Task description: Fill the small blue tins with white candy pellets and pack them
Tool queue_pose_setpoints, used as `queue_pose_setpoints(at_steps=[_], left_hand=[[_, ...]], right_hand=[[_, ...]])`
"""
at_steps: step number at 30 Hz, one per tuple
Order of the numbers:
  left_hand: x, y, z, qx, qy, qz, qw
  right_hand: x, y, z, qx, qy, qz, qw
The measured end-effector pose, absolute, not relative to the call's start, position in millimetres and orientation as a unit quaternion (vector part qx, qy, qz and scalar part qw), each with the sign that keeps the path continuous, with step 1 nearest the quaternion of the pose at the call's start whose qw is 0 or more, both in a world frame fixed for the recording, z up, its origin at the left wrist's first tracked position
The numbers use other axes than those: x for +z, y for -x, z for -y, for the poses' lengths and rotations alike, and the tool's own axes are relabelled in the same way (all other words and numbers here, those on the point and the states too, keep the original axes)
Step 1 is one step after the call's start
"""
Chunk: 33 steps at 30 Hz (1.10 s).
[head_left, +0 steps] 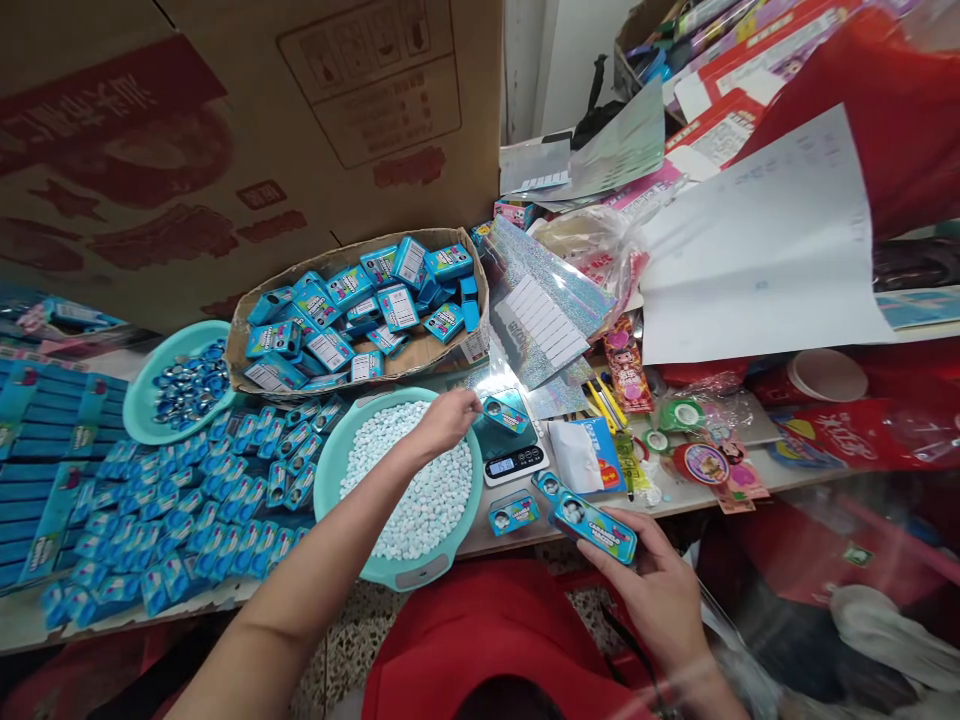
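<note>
- Over a turquoise bowl (328, 490) of pale candies (405, 500), a person's left hand (448, 422) reaches toward a kitchen scale (516, 466), fingertips drawn together; whether that grip has hold of anything cannot be told.
- Just beside those fingertips, a small blue tin (504, 412) lies on the scale.
- At the worktop's (480, 542) near edge, the right hand (658, 580) has its grip closed around a printed tin (606, 535), thumb and fingers on opposite sides.
- Between scale and person, a loose tin (514, 513) lies flat.
- Left of the candies, rows of blue containers (180, 500) stand near a smaller bowl (137, 400) of shiny pieces (191, 385).
- Behind, a cardboard tray (416, 362) holds blue boxes (349, 288).
- To the right, a yellow cutter (602, 405) lies near green tape (682, 413).
</note>
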State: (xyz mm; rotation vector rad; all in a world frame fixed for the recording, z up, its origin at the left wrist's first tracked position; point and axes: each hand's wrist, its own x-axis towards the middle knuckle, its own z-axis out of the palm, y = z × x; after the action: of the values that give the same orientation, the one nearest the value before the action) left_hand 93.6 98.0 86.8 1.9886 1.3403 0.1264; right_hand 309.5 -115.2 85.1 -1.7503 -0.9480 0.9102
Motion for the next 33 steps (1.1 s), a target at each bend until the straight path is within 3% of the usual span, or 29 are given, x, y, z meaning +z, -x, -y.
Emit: queue_pose_setpoints(at_steps=[3, 7, 14, 20, 26, 33], left_hand=[[86.7, -116.1, -105.0, -0.003, -0.835, -0.478, 0.272], [80.7, -125.1, -106.2, -0.027, -0.855, -0.457, 0.244], [73.0, -113.6, -110.0, 0.12, -0.781, -0.523, 0.319], [70.1, -56.7, -85.8, 0.226, -0.615, -0.642, 0.397], [53.0, -4.6, -50.2, 0.244, -0.505, -0.712, 0.423], [50.7, -7.6, -42.8, 0.205, -0.539, -0.71, 0.403]], right_hand=[[82.9, -311.7, 119.1, 0.365, 0.714, 0.384, 0.458], [82.0, -315.2, 122.3, 0.364, 0.718, 0.368, 0.466], [79.7, -321.1, 125.1, 0.352, 0.728, 0.377, 0.453], [83.2, -321.4, 120.9, 0.348, 0.728, 0.382, 0.451], [85.0, -318.9, 113.7, 0.354, 0.716, 0.383, 0.463], [88.1, -313.2, 108.3, 0.365, 0.711, 0.395, 0.453]])
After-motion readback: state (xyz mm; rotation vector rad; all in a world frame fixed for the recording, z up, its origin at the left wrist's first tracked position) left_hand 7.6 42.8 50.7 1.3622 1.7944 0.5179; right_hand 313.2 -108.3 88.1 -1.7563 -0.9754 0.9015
